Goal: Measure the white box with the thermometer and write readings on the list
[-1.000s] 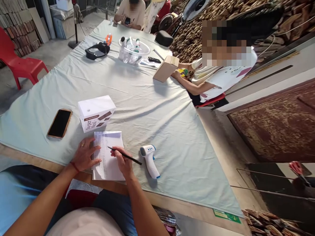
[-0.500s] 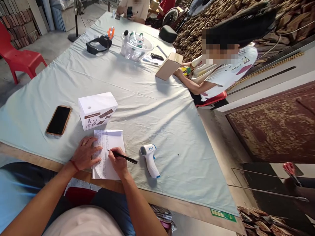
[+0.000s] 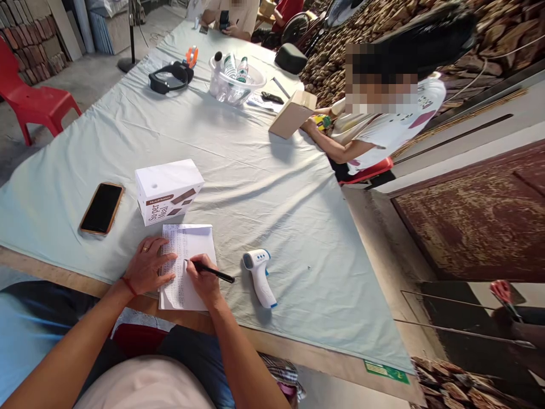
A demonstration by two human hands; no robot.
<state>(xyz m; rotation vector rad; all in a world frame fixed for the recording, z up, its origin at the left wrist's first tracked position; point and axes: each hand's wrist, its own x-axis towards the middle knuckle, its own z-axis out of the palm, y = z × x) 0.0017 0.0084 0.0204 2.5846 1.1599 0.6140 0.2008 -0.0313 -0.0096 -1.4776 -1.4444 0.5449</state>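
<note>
A paper pad point(image 3: 200, 241) with handwritten lines on its left part lies at the table's near edge. My left hand point(image 3: 147, 266) rests on the pad's left side, fingers spread, holding nothing. In my right hand point(image 3: 205, 283) is a black pen point(image 3: 219, 274), its tip at the paper near the end of the written lines. Just beyond the pad stands a white box point(image 3: 169, 190) with brown print. To the right of my right hand lies a white and blue infrared thermometer point(image 3: 260, 278).
A smartphone point(image 3: 102, 208) lies at the left. Farther back are a black headset point(image 3: 170, 78), a clear basin point(image 3: 237, 85) of bottles and a cardboard box point(image 3: 293, 115). A co-worker point(image 3: 383, 119) sits at the right edge; another person point(image 3: 232, 20) is at the far end.
The pen's back end has shifted slightly left with a small move of my right hand. My left hand stays in place on the pad.
</note>
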